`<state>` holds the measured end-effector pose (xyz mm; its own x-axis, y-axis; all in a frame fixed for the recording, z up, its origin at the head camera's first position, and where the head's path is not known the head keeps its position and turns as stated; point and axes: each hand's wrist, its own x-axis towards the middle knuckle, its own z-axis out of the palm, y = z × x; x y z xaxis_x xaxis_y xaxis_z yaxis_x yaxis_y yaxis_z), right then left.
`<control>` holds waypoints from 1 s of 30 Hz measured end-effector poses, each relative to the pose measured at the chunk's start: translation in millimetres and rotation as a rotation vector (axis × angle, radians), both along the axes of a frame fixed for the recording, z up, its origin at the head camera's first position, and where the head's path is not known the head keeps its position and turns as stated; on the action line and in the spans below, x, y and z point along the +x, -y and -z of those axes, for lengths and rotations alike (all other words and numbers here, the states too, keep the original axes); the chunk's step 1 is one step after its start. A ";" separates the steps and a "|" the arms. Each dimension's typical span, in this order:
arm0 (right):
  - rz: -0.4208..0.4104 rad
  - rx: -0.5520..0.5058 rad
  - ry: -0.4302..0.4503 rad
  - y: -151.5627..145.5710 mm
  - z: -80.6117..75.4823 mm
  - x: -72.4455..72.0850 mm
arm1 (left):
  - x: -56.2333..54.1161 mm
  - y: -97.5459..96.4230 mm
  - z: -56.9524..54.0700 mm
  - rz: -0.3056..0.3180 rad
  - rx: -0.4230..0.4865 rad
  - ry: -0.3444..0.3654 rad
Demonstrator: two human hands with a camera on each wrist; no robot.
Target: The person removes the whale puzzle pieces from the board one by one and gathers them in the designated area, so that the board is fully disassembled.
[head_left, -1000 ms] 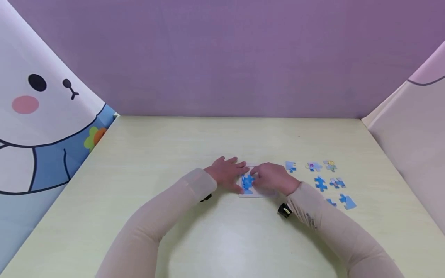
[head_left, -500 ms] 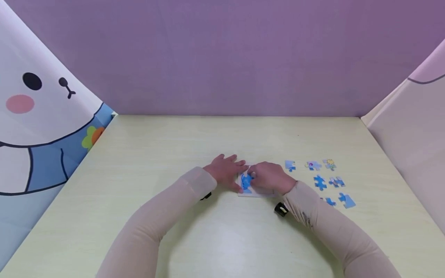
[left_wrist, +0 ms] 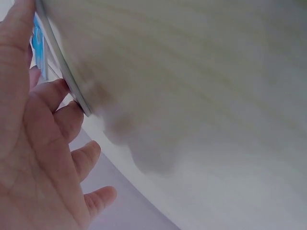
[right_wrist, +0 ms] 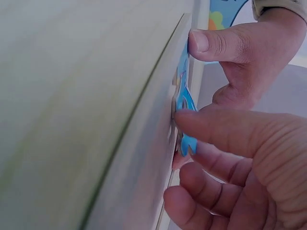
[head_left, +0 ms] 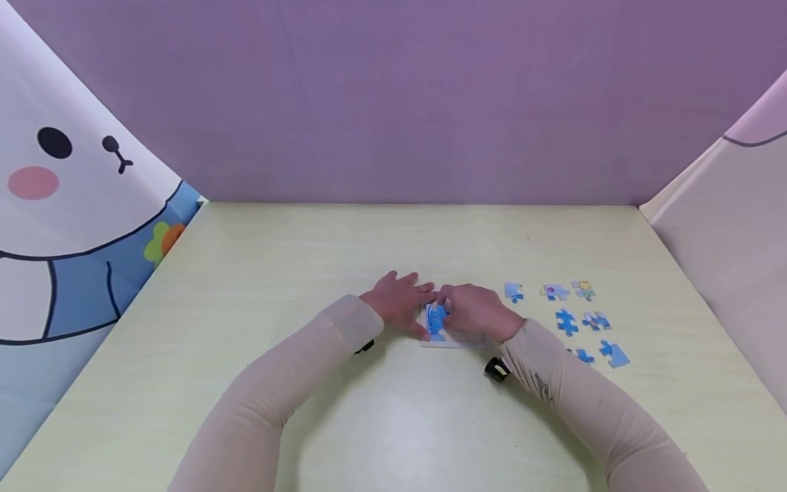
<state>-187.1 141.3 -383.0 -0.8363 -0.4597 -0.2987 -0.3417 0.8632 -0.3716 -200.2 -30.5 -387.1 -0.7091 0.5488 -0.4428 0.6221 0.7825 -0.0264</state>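
A small light puzzle board (head_left: 458,341) lies flat on the table between both hands. Joined blue puzzle pieces (head_left: 436,324) fill part of its left side. My left hand (head_left: 399,305) rests along the board's left edge with fingers spread; in the left wrist view its fingertips (left_wrist: 61,87) touch the board's rim. My right hand (head_left: 476,311) is over the board's upper middle. In the right wrist view, its thumb and fingers pinch a blue puzzle piece (right_wrist: 190,143), which stands tilted against the board beside the pieces there. The right hand hides much of the board in the head view.
Several loose puzzle pieces lie right of the board, among them a corner-like blue one (head_left: 513,292), one with a yellow sun (head_left: 584,290) and one blue piece (head_left: 567,322). The right forearm passes close to the lowest of these. A purple panel (head_left: 418,102) stands behind the table.
My right hand has shifted slightly up and left over the board, its fingertips now nearer the upper edge. The left hand holds its place.
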 end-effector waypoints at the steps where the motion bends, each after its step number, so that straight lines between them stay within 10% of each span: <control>1: 0.003 -0.002 0.000 -0.2 -0.1 0.1 | 0.1 0.1 -0.4 -0.001 -0.001 -0.001; 20: -0.031 -0.263 -0.021 -8.6 1.9 0.8 | -1.5 0.5 -1.0 -0.006 -0.008 0.016; 30: 0.013 -0.222 -0.039 -15.6 -5.4 3.2 | -2.1 -0.3 -4.1 -0.002 -0.017 0.026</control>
<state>-183.9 157.0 -377.6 -0.8515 -0.4996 -0.1593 -0.3487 0.7663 -0.5395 -202.3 -30.2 -383.0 -0.6979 0.5400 -0.4705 0.6215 0.7831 -0.0232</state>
